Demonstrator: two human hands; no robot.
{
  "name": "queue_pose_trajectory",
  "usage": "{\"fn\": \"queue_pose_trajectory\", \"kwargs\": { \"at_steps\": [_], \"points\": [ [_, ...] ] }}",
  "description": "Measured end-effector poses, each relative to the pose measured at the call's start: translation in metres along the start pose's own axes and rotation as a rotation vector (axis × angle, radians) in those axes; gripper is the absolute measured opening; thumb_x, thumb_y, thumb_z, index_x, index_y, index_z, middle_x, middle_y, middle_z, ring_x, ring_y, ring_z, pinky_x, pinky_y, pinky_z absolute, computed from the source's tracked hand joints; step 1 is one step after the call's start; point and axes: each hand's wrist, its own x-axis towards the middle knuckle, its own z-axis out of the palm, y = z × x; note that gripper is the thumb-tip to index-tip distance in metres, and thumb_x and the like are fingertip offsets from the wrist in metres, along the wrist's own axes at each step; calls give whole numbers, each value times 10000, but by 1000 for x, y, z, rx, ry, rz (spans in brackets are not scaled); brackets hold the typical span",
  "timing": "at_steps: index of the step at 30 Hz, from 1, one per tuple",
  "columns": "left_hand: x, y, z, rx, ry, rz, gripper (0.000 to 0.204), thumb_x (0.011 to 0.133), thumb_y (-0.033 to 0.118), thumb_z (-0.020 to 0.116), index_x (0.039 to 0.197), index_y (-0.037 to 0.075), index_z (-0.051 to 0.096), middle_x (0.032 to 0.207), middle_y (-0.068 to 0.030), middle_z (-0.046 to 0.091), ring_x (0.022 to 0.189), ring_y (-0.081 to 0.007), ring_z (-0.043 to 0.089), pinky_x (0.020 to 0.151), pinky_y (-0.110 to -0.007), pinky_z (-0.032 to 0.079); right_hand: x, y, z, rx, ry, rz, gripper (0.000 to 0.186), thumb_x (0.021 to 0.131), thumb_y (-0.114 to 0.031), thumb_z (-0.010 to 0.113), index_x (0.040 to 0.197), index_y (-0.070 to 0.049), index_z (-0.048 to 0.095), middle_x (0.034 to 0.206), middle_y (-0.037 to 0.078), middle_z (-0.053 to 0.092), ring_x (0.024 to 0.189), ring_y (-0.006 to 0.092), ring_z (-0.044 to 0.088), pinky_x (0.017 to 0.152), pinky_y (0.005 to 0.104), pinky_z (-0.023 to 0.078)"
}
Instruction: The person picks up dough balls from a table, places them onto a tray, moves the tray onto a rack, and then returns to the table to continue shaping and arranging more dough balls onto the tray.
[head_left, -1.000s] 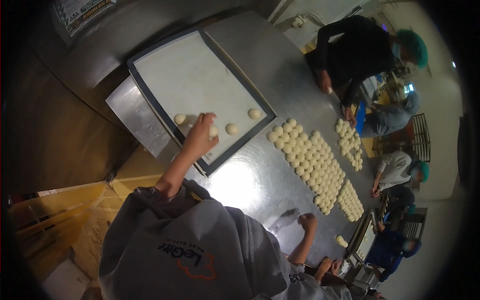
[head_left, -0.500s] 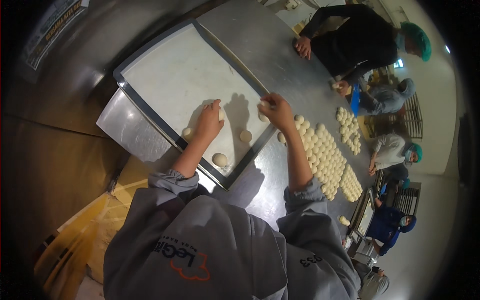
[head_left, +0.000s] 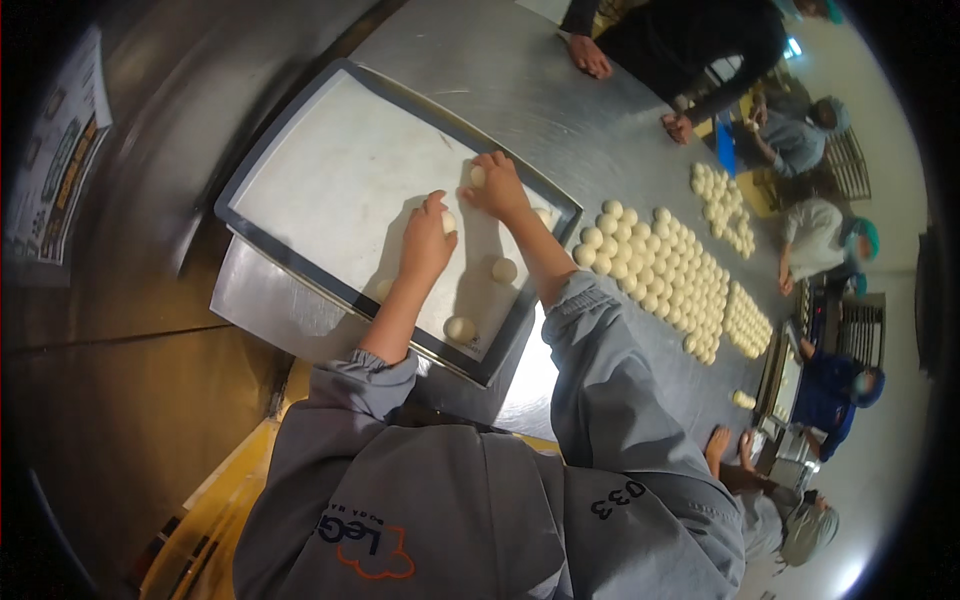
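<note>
Curled fingers close my left hand (head_left: 428, 243) around a dough ball (head_left: 448, 221), which pokes out on the thumb side, toward my other hand. My right hand (head_left: 499, 190) holds a second ball (head_left: 478, 177) in a narrow grip, the fingers bent over its far side and the thumb below it; the ball shows to the left of my knuckles. Neither hand is spread wide: each opening is about as broad as the ball in it. I cannot tell whether either ball rests on the sheet or is lifted a little off it. My two hands are near each other but do not touch, the right one farther from my body.

Both balls are over the white paper (head_left: 370, 140) that lines a dark-rimmed tray (head_left: 236, 214). Other balls lie on that paper: one (head_left: 503, 270) between my forearms, one (head_left: 460, 329) at the near corner, one (head_left: 543, 216) partly hidden by my right forearm and one (head_left: 384, 289) partly behind my left. To the right of the tray, a big batch of balls (head_left: 655, 275) sits in close rows on the metal table (head_left: 470, 60). Across it, a co-worker in black (head_left: 690, 45) has one hand (head_left: 591, 57) on the tabletop.
</note>
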Motion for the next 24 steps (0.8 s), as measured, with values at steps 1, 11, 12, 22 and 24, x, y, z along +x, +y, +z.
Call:
{"fn": "queue_pose_trajectory", "kwargs": {
  "at_steps": [1, 11, 12, 22, 24],
  "points": [
    [-1, -10, 7, 13, 2, -8, 650, 736, 11, 763, 1318, 39, 475, 1114, -144, 663, 1065, -375, 601, 934, -461, 497, -15, -8, -1, -13, 76, -28, 553, 766, -222, 802, 1263, -103, 591, 1304, 183, 528, 1228, 385, 503, 1043, 465, 433],
    [-10, -20, 20, 69, 7, 71, 632, 744, 55, 786, 1313, 6, 516, 1094, -174, 669, 1022, -352, 643, 914, -425, 515, -324, 31, -44, 212, 396, 338, 378, 807, -89, 702, 1178, -64, 632, 1175, 169, 533, 1174, 362, 485, 1005, 457, 412],
    [-13, -37, 25, 110, 25, 133, 648, 757, 82, 788, 1336, -2, 509, 1139, -186, 663, 1055, -347, 641, 946, -415, 506, -360, 37, -45, 172, 402, 393, 372, 806, -79, 702, 1172, -69, 635, 1170, 167, 535, 1168, 357, 493, 999, 457, 419],
    [-49, 63, 51, 356, 114, 180, 911, 749, 172, 819, 1501, 4, 333, 1435, -237, 467, 1345, -410, 409, 1142, -500, 324, -567, 168, -83, 145, 908, 1029, 388, 824, -83, 702, 1198, -74, 601, 1200, 184, 525, 1118, 364, 576, 925, 420, 545],
    [-71, 107, 72, 275, 100, 296, 875, 760, 160, 799, 1491, 4, 345, 1449, -244, 440, 1356, -417, 386, 1150, -509, 309, -599, 198, -95, 101, 882, 1100, 459, 827, -107, 693, 1264, -78, 558, 1224, 194, 522, 1164, 380, 570, 939, 438, 533]
  ]
}}
